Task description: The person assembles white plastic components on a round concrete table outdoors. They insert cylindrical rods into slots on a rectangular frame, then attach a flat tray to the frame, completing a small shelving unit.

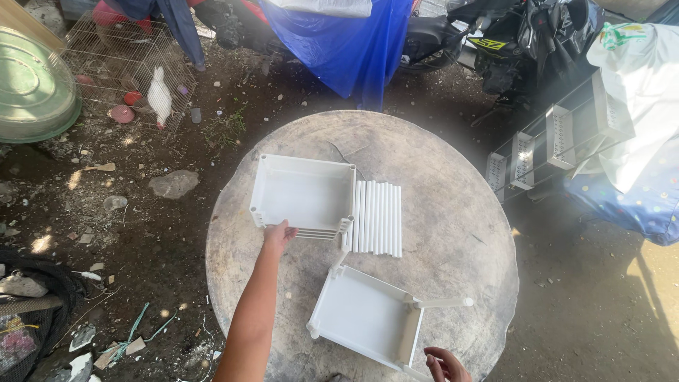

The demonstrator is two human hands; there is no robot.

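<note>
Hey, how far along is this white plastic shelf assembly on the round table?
Done so far: one white plastic tray has posts fitted at its corners. In hand: the left hand touches the stack of white trays; the right hand is at the fitted tray's post. Left: the row of white tubes lies unused on the round stone table.

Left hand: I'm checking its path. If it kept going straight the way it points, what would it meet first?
The left hand points up-table and already touches the near edge of the stack of white trays; that stack comes first.
</note>
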